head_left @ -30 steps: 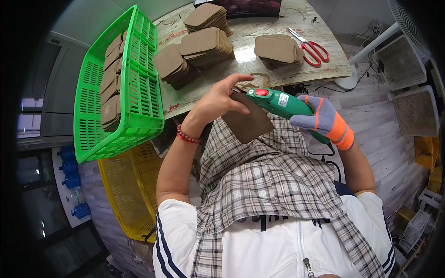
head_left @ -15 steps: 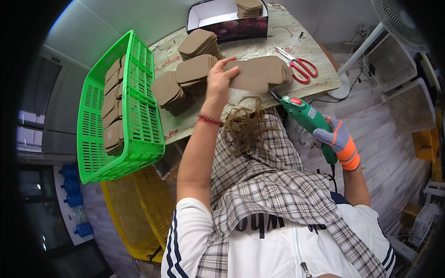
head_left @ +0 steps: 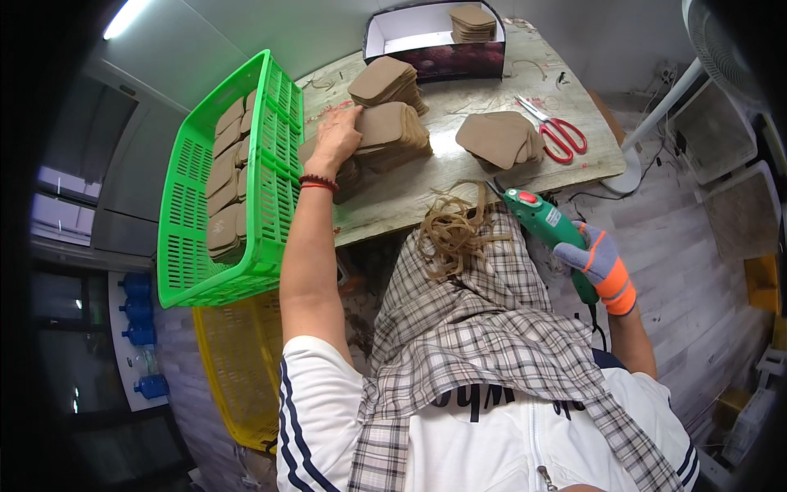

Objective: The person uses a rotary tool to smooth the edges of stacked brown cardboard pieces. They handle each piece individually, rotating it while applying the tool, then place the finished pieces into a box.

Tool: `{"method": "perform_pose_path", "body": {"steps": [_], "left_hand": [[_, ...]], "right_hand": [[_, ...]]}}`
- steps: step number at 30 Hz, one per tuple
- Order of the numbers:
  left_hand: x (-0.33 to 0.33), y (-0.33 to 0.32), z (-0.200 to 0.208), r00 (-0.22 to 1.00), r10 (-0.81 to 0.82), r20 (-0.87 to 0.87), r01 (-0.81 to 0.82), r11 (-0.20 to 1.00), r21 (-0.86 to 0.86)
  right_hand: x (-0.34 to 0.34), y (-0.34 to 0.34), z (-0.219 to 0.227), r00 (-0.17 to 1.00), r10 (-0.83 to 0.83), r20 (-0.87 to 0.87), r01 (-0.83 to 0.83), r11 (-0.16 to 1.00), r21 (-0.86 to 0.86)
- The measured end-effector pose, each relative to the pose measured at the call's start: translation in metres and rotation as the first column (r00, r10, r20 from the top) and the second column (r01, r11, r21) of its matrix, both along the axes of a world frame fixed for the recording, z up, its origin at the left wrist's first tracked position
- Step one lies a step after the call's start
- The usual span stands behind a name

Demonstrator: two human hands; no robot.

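Observation:
My left hand [head_left: 336,138], bare with a red bracelet, rests over the leftmost stack of brown rounded pads [head_left: 307,150], which it largely hides. Its fingers lie outstretched beside the middle stack of pads [head_left: 385,127]; no pad shows clearly in them. In a grey and orange glove, my right hand [head_left: 598,258] grips a green electric cutter [head_left: 537,211] with a red button. The cutter's tip points at the table's near edge, below a small fanned pile of pads [head_left: 496,138]. Curled brown offcut strips [head_left: 455,234] lie on my checked apron.
A green plastic crate [head_left: 270,246] holding pads stands left of the table [head_left: 459,90], above a yellow crate [head_left: 238,361]. Red-handled scissors [head_left: 561,135] lie at the right. Behind are another pad stack [head_left: 385,80] and an open box [head_left: 434,61]. A fan [head_left: 725,49] stands at right.
My left hand has moved left from the right-hand pile, where a pad was in it, to the leftmost stack. My right hand still holds the cutter. The view has shifted slightly.

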State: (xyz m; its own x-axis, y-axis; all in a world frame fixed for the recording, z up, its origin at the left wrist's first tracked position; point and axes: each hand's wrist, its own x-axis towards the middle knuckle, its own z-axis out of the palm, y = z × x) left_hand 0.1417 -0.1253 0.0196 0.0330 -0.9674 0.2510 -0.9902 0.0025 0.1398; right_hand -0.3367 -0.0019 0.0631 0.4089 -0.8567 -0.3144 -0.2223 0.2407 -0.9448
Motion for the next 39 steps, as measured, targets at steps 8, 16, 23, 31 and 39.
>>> {"method": "perform_pose_path", "body": {"steps": [8, 16, 23, 31, 39], "left_hand": [[-0.023, 0.021, 0.046, 0.994, -0.033, -0.103, 0.010, 0.977, -0.213], [-0.085, 0.088, 0.045, -0.076, -0.398, -0.914, -0.227, 0.900, -0.373], [-0.179, 0.087, 0.007, -0.706, -0.423, -0.569, -0.351, 0.906, -0.239], [-0.199, 0.086, 0.003, -0.768, -0.401, -0.500, -0.344, 0.916, -0.206], [-0.217, 0.096, 0.000, -0.720, -0.345, -0.603, -0.251, 0.939, -0.237]], "right_hand": [[0.010, -0.001, 0.007, 1.000, 0.003, -0.024, -0.004, 1.000, -0.028], [0.041, -0.003, 0.014, 0.997, 0.005, -0.075, -0.019, 0.982, -0.186], [0.061, -0.008, 0.019, 0.991, -0.064, -0.119, 0.032, 0.966, -0.255], [0.054, -0.007, 0.013, 0.998, -0.063, -0.029, 0.056, 0.981, -0.188], [0.053, -0.012, 0.016, 0.996, -0.091, -0.010, 0.088, 0.983, -0.163]]}}
